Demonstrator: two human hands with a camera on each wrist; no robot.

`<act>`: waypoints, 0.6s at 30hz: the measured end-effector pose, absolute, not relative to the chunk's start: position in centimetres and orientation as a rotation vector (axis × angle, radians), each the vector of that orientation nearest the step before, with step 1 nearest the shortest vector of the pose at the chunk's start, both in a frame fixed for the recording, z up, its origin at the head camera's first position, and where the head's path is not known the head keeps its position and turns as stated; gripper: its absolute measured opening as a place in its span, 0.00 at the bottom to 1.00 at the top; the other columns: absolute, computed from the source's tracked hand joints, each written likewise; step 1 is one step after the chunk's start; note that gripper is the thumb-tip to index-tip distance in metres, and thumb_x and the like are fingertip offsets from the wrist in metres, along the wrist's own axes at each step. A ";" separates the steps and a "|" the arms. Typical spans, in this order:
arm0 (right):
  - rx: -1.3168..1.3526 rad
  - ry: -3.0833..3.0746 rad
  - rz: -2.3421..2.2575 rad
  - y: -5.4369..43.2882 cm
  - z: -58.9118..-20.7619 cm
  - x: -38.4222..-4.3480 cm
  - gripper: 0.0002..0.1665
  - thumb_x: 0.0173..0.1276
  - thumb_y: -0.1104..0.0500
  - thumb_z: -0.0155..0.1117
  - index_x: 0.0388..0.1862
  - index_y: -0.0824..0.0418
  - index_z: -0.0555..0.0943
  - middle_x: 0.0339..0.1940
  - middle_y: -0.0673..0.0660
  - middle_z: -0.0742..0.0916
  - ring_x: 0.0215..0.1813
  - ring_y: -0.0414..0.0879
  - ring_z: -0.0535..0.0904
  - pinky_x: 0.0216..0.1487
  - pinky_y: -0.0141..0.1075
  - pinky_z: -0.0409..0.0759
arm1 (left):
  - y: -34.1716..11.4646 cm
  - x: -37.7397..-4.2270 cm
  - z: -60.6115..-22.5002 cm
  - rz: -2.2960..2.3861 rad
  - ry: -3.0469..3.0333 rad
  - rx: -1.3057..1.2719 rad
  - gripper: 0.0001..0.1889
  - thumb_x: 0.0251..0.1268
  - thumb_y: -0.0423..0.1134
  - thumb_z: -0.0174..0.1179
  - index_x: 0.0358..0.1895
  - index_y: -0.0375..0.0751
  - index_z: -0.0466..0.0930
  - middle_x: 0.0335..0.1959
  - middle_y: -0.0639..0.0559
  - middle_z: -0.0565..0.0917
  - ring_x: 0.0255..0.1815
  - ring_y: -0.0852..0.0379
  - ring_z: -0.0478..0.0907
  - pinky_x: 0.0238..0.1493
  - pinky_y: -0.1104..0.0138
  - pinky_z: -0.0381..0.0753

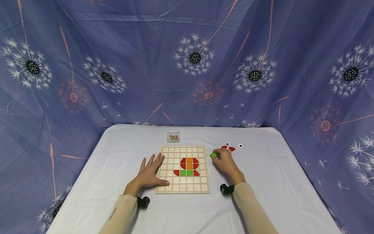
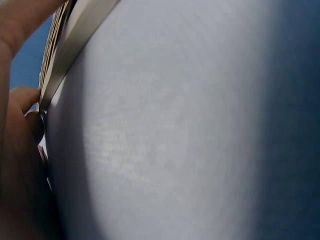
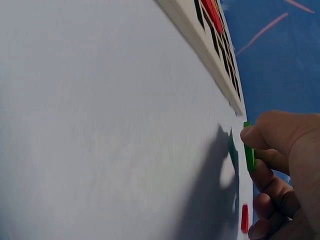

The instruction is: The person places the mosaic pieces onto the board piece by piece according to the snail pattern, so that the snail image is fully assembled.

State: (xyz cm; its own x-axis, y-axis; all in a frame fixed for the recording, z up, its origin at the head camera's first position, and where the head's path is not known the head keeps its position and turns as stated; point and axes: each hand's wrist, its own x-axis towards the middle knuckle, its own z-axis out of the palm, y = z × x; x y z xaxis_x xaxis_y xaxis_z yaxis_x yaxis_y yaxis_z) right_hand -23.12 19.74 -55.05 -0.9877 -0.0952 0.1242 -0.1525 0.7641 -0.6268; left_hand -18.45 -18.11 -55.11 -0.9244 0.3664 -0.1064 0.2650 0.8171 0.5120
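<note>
A wooden grid board (image 1: 172, 187) lies on the white table, with red, orange and green tiles set in its squares. My left hand (image 1: 150, 173) rests on the board's left edge, fingers spread and thumb across the lower left squares. In the left wrist view, fingers of that hand touch the board's side (image 2: 65, 55). To the right of the board my right hand (image 1: 226, 162) pinches a green tile (image 1: 213, 155) between thumb and fingers. The right wrist view shows the green tile (image 3: 249, 147) held just above the cloth.
Beyond the right hand lie red pieces (image 1: 231, 149) and two white eye pieces (image 1: 240, 146). A small picture card (image 1: 173, 137) with a grid pattern sits behind the board. A blue dandelion-print curtain (image 1: 152, 65) hangs behind the table.
</note>
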 end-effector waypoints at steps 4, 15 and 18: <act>0.247 -2.889 1.044 18.5 -54.7 -23.0 0.21 0.64 0.64 0.70 0.56 0.69 0.85 0.53 0.64 0.88 0.60 0.59 0.76 0.64 0.53 0.76 | -18.1 -18.4 -55.1 0.752 2.800 0.491 0.69 0.40 0.72 0.75 0.84 0.44 0.49 0.86 0.46 0.47 0.87 0.37 0.39 0.80 0.36 0.27; 0.424 -2.908 1.091 15.0 -54.1 -23.1 0.19 0.65 0.63 0.69 0.56 0.64 0.86 0.51 0.59 0.87 0.56 0.54 0.74 0.58 0.48 0.75 | -18.1 -18.4 -55.1 0.752 2.811 0.492 0.69 0.40 0.72 0.75 0.84 0.43 0.49 0.86 0.45 0.47 0.86 0.36 0.39 0.80 0.36 0.26; 0.491 -2.914 1.118 14.0 -54.0 -23.0 0.19 0.66 0.64 0.68 0.57 0.64 0.86 0.50 0.58 0.86 0.54 0.52 0.73 0.56 0.46 0.75 | -18.1 -18.4 -55.2 0.749 2.806 0.491 0.69 0.40 0.72 0.74 0.84 0.44 0.49 0.86 0.45 0.47 0.86 0.37 0.39 0.80 0.36 0.26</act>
